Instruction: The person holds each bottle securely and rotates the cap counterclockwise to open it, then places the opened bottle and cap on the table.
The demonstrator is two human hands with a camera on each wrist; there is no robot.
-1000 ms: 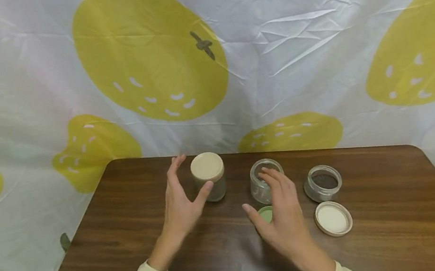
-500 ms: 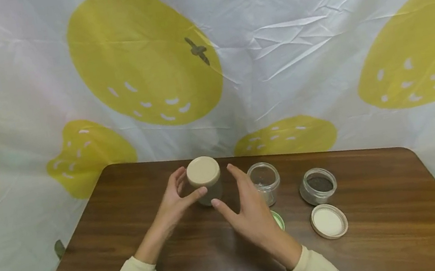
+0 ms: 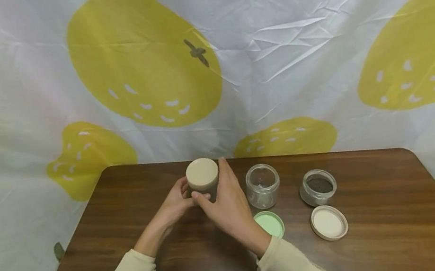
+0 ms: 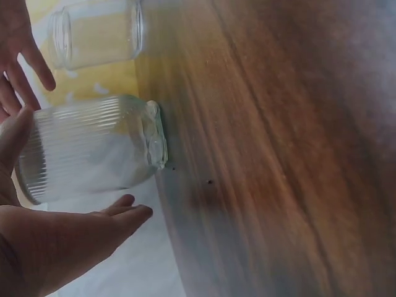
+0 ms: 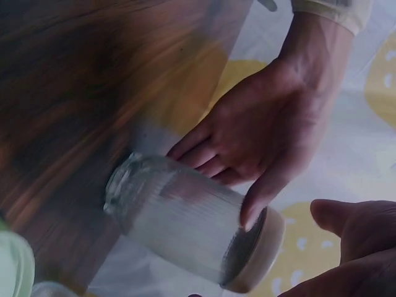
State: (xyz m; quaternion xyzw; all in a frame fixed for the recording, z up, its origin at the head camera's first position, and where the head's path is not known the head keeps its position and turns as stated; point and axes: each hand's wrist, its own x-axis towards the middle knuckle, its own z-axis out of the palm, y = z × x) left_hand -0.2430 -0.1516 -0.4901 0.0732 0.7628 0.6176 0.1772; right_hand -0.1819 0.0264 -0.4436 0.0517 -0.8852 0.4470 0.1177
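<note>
A tall ribbed glass jar (image 4: 86,145) with a beige lid (image 3: 201,172) stands upright near the back of the wooden table. My left hand (image 3: 173,205) holds it from the left, thumb across the front near the lid and fingers around the far side. On the right, my right hand (image 3: 229,205) is close beside the lid with its fingers straight. In the right wrist view, a gap shows between the right thumb (image 5: 328,216) and the lid. Through the glass of the jar, the left fingers (image 5: 207,145) are partly seen.
Right of the hands stands an uncovered clear jar (image 3: 263,190), with a green lid (image 3: 270,225) lying in front. Farther right is a short glass jar (image 3: 317,190) with dark contents, a pale lid (image 3: 329,222) before it. A lemon-print cloth (image 3: 276,73) hangs behind the table.
My right hand has moved left from the uncovered jar to beside the beige lid. My left hand has closed in around the tall jar. The green lid is now uncovered from behind the right hand.
</note>
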